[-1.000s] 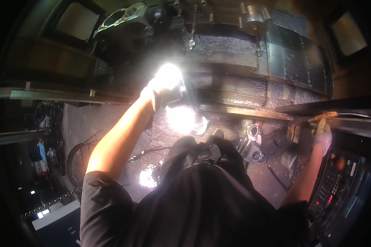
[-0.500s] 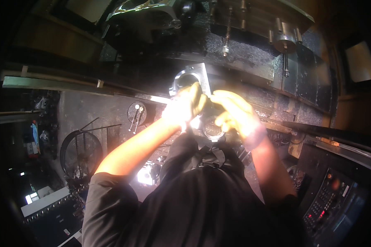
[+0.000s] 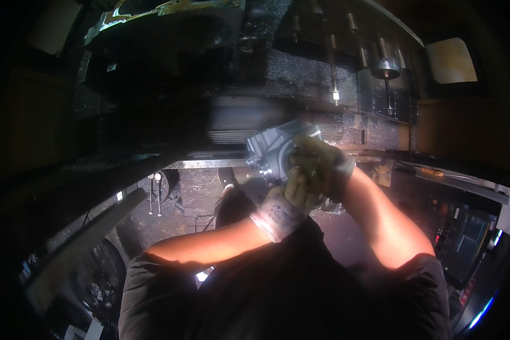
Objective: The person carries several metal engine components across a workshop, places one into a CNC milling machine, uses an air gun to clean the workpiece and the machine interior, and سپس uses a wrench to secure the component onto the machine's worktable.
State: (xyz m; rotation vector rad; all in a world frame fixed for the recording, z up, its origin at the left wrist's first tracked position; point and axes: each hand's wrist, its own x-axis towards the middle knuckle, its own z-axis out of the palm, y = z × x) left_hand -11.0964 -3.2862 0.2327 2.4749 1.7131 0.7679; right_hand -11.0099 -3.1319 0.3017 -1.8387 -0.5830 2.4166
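Observation:
A grey metal housing (image 3: 269,148) with machined faces and a round collar is held tilted in front of my body, over the machine's front edge. My gloved right hand (image 3: 318,165) is wrapped over its right side, covering part of the round opening. Just below, my gloved left hand (image 3: 292,205) has its fingers curled up against the housing's near underside, close to the right hand. The left fingertips are partly in shadow, and the far side of the housing is hidden.
Beyond the hands is a dark machine interior with a cylindrical metal fixture (image 3: 384,69) and hanging rods (image 3: 335,93). A metal rail (image 3: 204,163) runs along the front edge. A control panel (image 3: 462,238) stands at the right. A round stand (image 3: 157,187) is at the left.
The housing has turned and tilted and now sits between both hands. My right hand, earlier with fingers apart, has closed over it. The view has swung and the glare on the gloves has faded.

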